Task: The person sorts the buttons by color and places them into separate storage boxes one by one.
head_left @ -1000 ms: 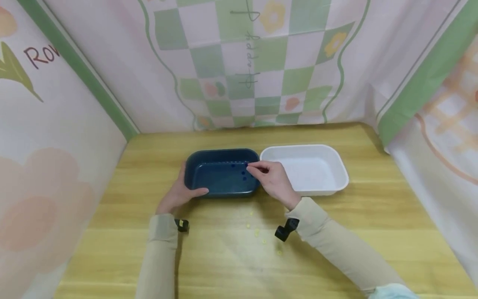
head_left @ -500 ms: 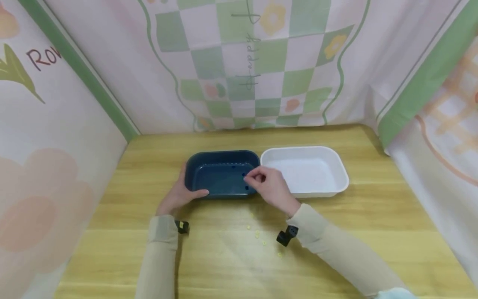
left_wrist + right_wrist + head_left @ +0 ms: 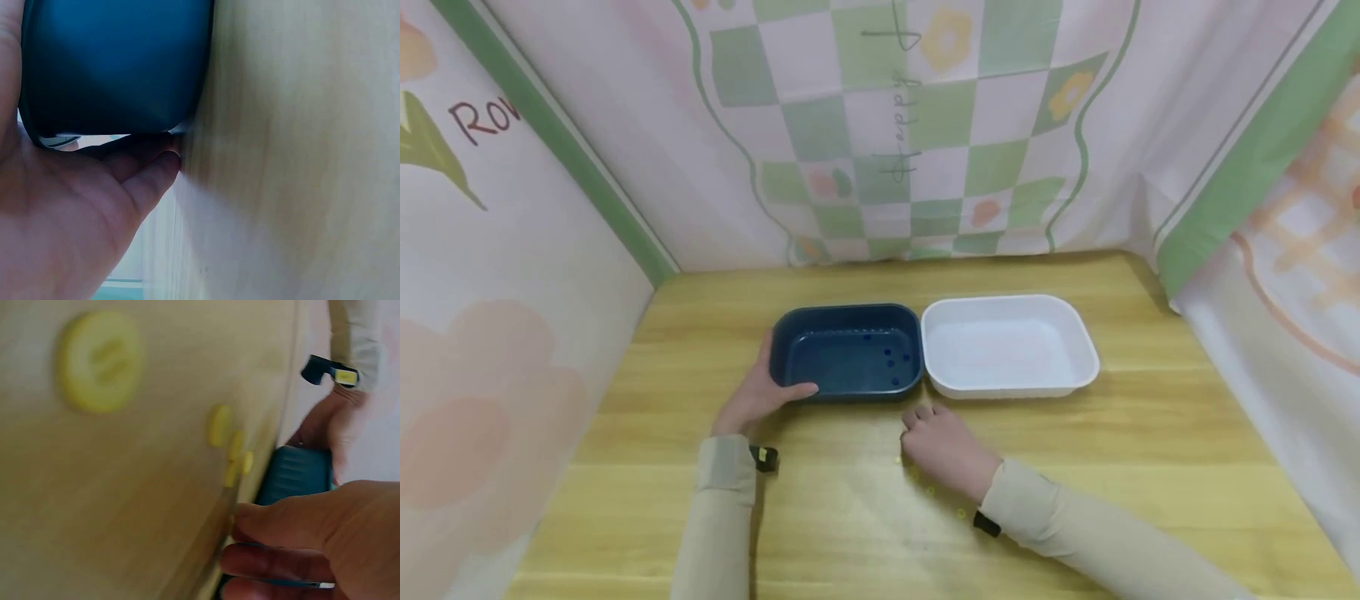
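Observation:
My left hand holds the left end of a dark blue tray, thumb along the front rim and fingers round the outer wall. Inside the tray, toward its right side, lie several small dark blue round pieces. My right hand is down at the table in front of the trays, fingers bent. Several yellow buttons lie on the table beside and below it; the nearest shows two slots. In the right wrist view the thumb comes close to the forefinger; whether a button is between them is hidden.
A white tray stands against the right end of the dark blue one. Both are on a wood-grain table. Printed curtains hang behind the table and on both sides.
My right hand has come out of the dark blue tray and down to the table by the yellow buttons. Another dark blue piece shows in the tray. The left hand keeps its hold.

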Available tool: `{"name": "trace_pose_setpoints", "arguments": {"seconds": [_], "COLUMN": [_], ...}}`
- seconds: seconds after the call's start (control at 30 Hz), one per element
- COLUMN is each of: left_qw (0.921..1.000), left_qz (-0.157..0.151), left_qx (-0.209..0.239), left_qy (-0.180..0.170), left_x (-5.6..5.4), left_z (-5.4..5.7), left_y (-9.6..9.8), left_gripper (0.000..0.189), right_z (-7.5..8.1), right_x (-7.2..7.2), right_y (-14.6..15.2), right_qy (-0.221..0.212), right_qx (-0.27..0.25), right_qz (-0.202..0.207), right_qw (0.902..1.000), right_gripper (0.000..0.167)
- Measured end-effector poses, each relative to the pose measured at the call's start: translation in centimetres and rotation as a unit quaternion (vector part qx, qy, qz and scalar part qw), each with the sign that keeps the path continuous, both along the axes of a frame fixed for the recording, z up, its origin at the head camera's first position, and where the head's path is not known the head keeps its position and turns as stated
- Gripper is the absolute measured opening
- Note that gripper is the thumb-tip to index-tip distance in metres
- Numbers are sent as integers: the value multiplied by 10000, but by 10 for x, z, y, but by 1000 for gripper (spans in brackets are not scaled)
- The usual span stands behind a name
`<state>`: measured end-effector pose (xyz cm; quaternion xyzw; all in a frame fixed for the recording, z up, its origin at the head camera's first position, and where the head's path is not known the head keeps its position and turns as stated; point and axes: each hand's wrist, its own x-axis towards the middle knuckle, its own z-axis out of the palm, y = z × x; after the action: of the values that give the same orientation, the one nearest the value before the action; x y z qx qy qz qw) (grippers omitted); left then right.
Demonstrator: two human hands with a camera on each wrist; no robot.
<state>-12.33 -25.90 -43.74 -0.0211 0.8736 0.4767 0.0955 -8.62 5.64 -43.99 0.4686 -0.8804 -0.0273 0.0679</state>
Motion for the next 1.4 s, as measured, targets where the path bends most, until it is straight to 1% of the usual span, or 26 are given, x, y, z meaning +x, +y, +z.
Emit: {"name": "trace_pose_setpoints", "arguments": {"seconds": [0.1, 0.2, 0.3, 0.47, 0.6, 0.67, 0.83, 0.93, 1.0, 1.13, 1.23, 1.3, 1.33, 1.37, 1.4], "left_qw": [10000, 9999, 9998, 9999, 9999, 10000, 9998, 9998, 9998, 9999, 9999, 9998, 9998, 9998, 9998], "left_qz": [34, 87, 137, 110, 74, 65, 124, 147, 126, 118, 130, 95, 84, 67, 58], "left_qx": [35, 90, 127, 50, 21, 27, 92, 92, 57, 17, -44, -106, -127, -155, -163], "left_qy": [-15, -41, -100, -83, -64, -68, -106, -135, -113, -76, -84, -102, -105, -104, -103], "left_x": [1, 1, 0, -1, -1, 0, 1, 2, 2, 3, 3, 3, 2, 2, 3], "left_z": [-1, -2, -4, -5, -5, -4, -2, -1, 0, 2, 2, 1, 0, 0, -1], "left_y": [0, 0, 0, -1, -1, 0, 1, 1, 0, 0, -1, -1, -1, 0, 0], "left_gripper": [128, 128, 128, 129, 128, 127, 125, 124, 124, 125, 127, 128, 128, 129, 129], "right_z": [-5, -7, -4, 1, 3, 2, 0, 1, 2, 1, -1, 0, 1, 2, 4], "right_x": [0, -1, -2, -5, -5, -5, -5, -4, -3, -4, -5, -7, -8, -9, -9], "right_y": [-2, -5, -8, -10, -11, -12, -17, -18, -18, -20, -20, -18, -17, -14, -12], "right_qy": [359, 588, 555, 323, 95, 57, 272, 358, 391, 530, 622, 468, 311, 17, -377], "right_qx": [46, 119, 162, 222, 320, 440, 769, 878, 898, 862, 783, 623, 481, 260, -15], "right_qz": [98, 153, 128, 36, 20, 51, 130, 113, 102, 119, 169, 159, 138, 77, -8], "right_qw": [9993, 9981, 9982, 9992, 9994, 9990, 9966, 9954, 9951, 9948, 9948, 9968, 9983, 9996, 9993], "right_gripper": [11, 7, 7, 11, 10, 9, 3, 9, 11, 7, 8, 9, 9, 8, 6]}}
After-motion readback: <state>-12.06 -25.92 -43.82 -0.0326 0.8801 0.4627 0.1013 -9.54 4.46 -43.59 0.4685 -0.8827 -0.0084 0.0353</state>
